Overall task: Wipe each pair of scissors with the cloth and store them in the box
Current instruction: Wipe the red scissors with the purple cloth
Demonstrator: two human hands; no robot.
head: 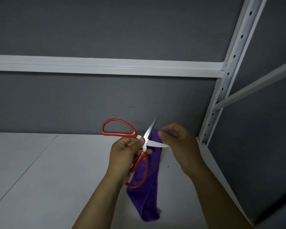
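A pair of scissors with red handles [118,129] is held open above the white shelf, its blades spread apart. My left hand [125,154] grips it around the pivot and the lower handle. My right hand [177,142] pinches a purple cloth [144,192] against the lower blade, near its tip. The rest of the cloth hangs down below both hands. One blade points up and to the right, bare. No box is in view.
The white shelf board [48,179] lies under my hands, with a seam running across its left part. A grey back wall carries a white horizontal rail [106,66]. A white perforated upright [226,76] stands at the right.
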